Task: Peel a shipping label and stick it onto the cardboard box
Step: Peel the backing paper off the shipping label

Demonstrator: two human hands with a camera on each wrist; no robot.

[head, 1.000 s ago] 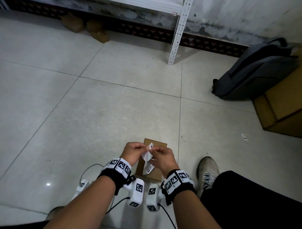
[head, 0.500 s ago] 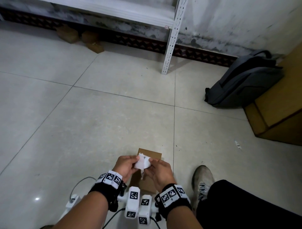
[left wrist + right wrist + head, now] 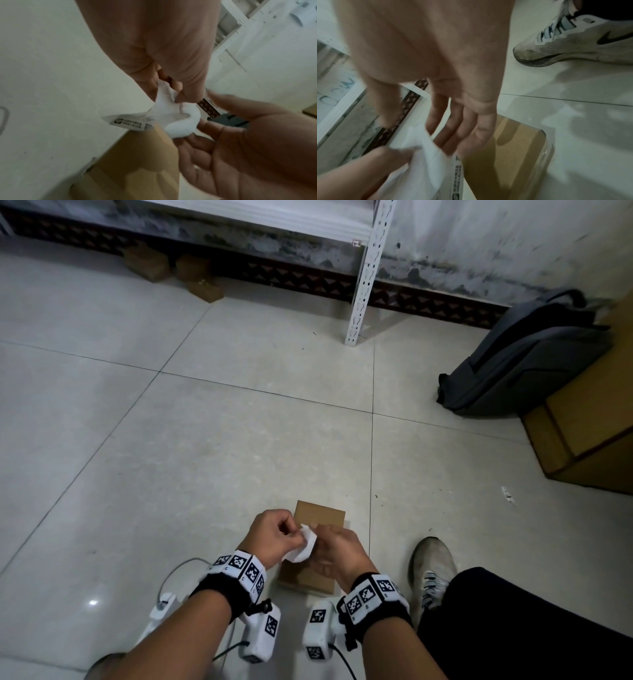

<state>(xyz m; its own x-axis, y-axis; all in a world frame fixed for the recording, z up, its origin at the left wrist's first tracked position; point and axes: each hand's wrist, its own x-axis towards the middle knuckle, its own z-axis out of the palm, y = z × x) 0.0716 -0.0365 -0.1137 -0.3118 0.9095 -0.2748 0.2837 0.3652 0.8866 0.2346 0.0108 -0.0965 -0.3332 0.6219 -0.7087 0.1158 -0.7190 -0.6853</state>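
A small brown cardboard box (image 3: 320,517) lies flat on the tiled floor, its near half hidden under my hands. Just above it my left hand (image 3: 294,537) pinches a white shipping label (image 3: 303,547) that is bunched and curled. In the left wrist view the left hand (image 3: 171,94) grips the label (image 3: 173,116), and a printed strip (image 3: 130,123) sticks out to the left. My right hand (image 3: 320,539) is beside it, fingers (image 3: 453,121) straight and palm open, touching the label (image 3: 426,155) over the box (image 3: 513,148).
My right shoe (image 3: 433,570) and dark trouser leg are just right of the box. A grey backpack (image 3: 520,354) leans on a large carton (image 3: 589,433) at the far right. A white shelf post (image 3: 361,282) stands ahead. A white device with cable (image 3: 164,607) lies at lower left.
The label hung down as a long strip between both pinching hands; now it is bunched up in the left hand. The right hand's fingers have straightened. Both hands dropped a little toward the box.
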